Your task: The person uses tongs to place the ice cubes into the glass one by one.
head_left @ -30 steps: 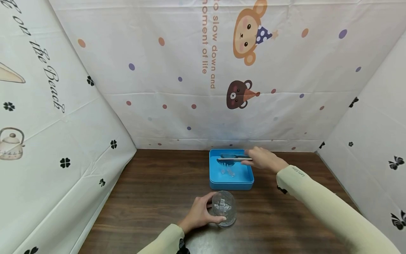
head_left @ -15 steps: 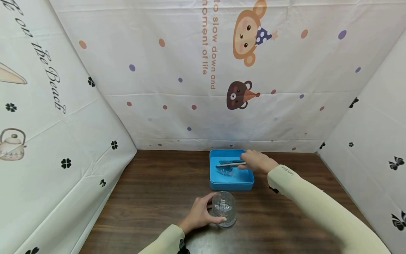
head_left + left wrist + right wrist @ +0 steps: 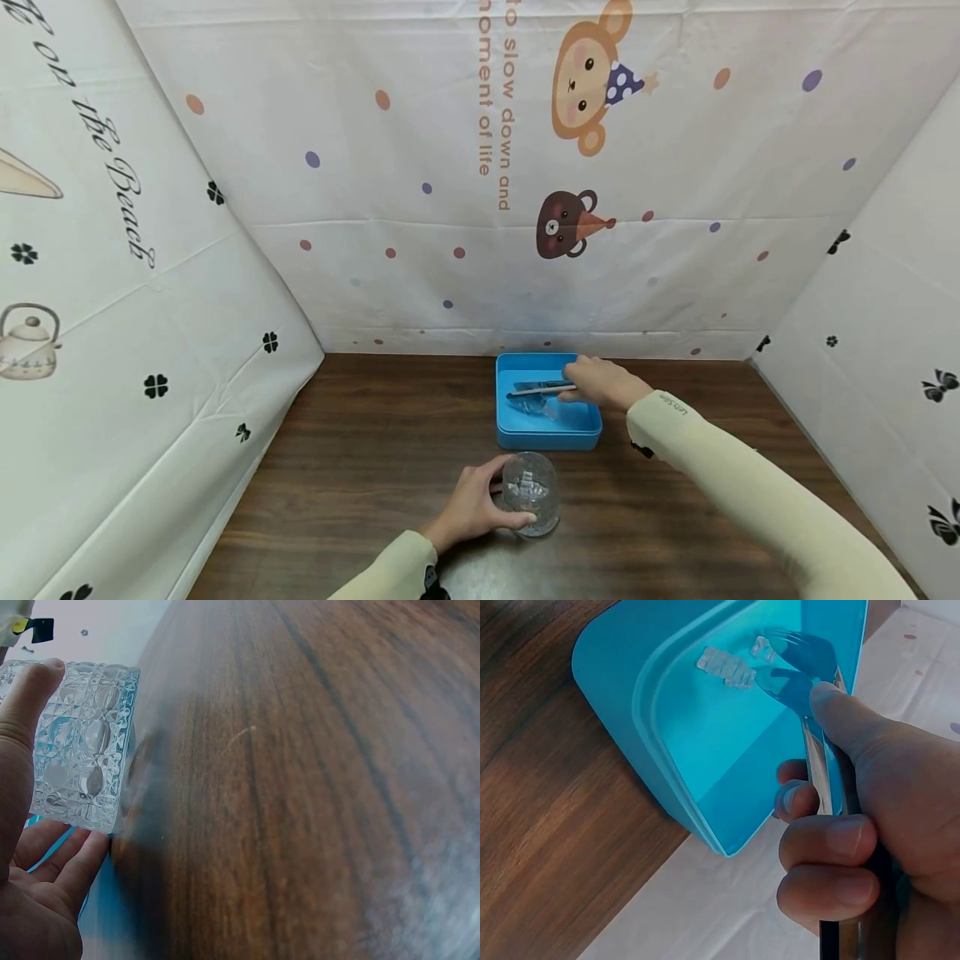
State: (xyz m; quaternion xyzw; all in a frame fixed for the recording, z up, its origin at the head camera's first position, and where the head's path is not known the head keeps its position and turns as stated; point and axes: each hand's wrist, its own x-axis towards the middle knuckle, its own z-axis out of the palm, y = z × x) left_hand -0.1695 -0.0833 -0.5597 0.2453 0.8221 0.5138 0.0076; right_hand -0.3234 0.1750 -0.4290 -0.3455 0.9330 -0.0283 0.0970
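Observation:
My left hand [image 3: 474, 500] grips the side of a clear patterned glass [image 3: 530, 496], which stands on the table with clear pieces inside. In the left wrist view the thumb lies along the near side of the glass [image 3: 86, 742], the fingers behind and below it. Metal serving tongs [image 3: 536, 390] are in my right hand [image 3: 603, 382], their heads reaching into a blue box [image 3: 551, 440]. The right wrist view shows a forked head [image 3: 810, 652] beside one of several clear ice-like cubes [image 3: 718, 661]. Whether the tongs pinch a cube, I cannot tell.
The dark wood table [image 3: 375, 450] lies under both hands. A white printed cloth [image 3: 450, 167] rises behind the box, and more white cloth stands at the left and right sides.
My right hand has moved left and slightly toward me, taking the tongs lower over the cubes in the box. The left hand and the glass have stayed in place.

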